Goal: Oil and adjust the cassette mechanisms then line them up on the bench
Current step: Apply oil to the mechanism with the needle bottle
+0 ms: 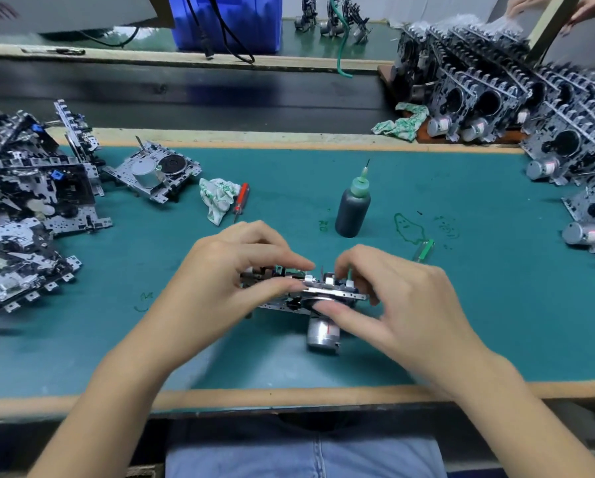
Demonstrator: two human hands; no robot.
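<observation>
A metal cassette mechanism [323, 294] with a silver motor underneath is held just above the green bench mat [461, 322], near the front middle. My left hand [230, 274] grips its left end, fingers curled over the top. My right hand [403, 298] grips its right end, thumb along the front edge and fingertips on the top parts. A dark oil bottle [353, 207] with a green needle nozzle stands upright just behind the hands. A green-handled tool [425, 250] lies to the right of my right hand.
A pile of mechanisms [30, 215] lies at the left, and one lone mechanism [153, 174] sits behind it. Rows of upright mechanisms [530, 108] stand at the right. A rag [216, 198] and red screwdriver [241, 200] lie at centre left. Another person's hands [523, 5] show at the top right.
</observation>
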